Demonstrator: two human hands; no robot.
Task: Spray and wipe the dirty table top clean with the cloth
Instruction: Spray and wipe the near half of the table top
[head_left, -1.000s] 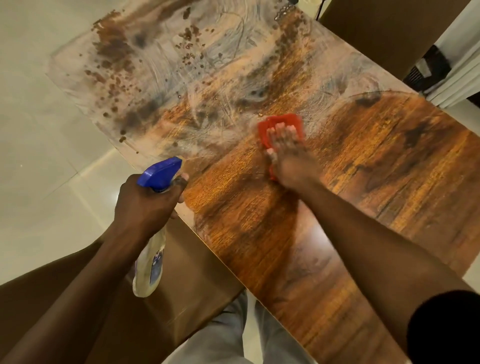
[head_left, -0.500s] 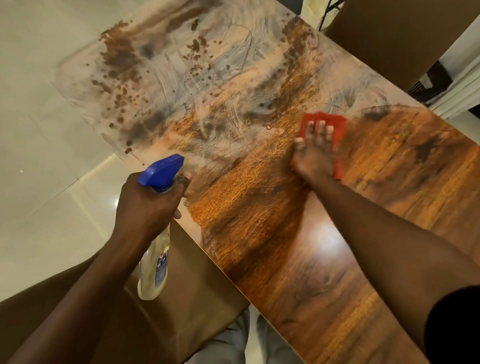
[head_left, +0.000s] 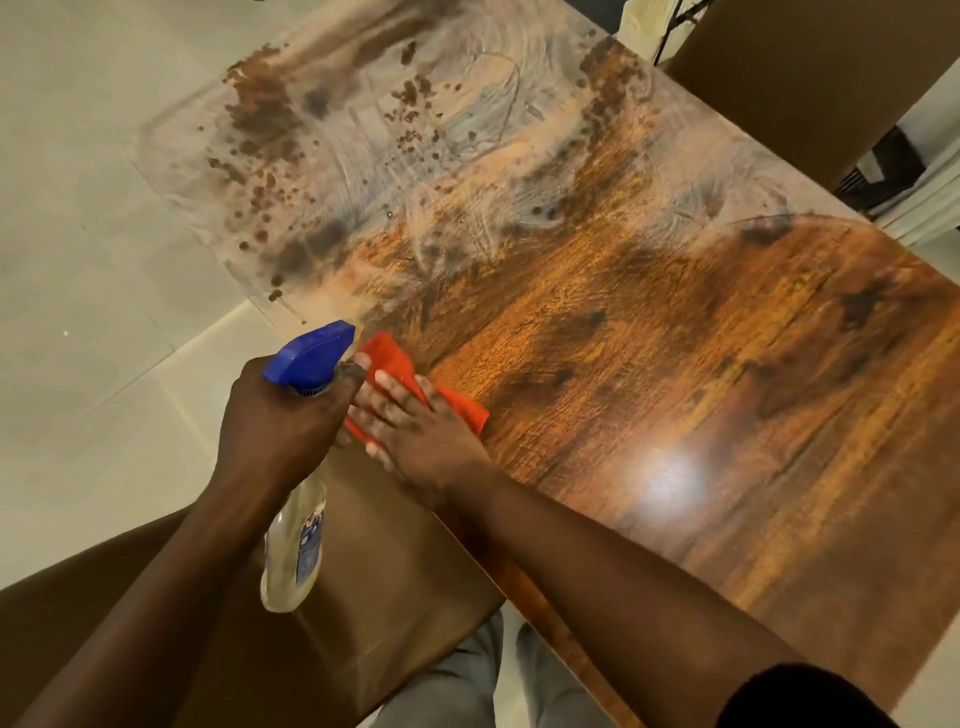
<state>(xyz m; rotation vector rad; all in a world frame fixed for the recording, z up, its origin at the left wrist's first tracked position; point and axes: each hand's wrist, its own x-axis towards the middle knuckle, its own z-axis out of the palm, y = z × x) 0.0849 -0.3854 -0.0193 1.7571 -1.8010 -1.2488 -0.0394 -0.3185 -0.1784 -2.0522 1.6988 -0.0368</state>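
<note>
The wooden table top (head_left: 675, 364) is shiny brown on its near half, while the far left part carries white smears and dark brown spots (head_left: 270, 176). My right hand (head_left: 415, 436) presses flat on a red cloth (head_left: 395, 364) at the table's near left edge. Beside it, off the edge, my left hand (head_left: 280, 415) grips a spray bottle (head_left: 296, 551) with a blue trigger head (head_left: 311, 353), its nozzle pointing toward the dirty area. The two hands almost touch.
A brown chair seat (head_left: 389, 597) stands below the table edge under my arms. Another brown chair (head_left: 810, 78) is at the far right. Pale floor tiles (head_left: 78, 260) lie to the left. My grey trousers (head_left: 467, 691) show at the bottom.
My right hand has swept the red cloth from the table's middle right back to the near left edge, next to the bottle. My left hand with the bottle has stayed in place.
</note>
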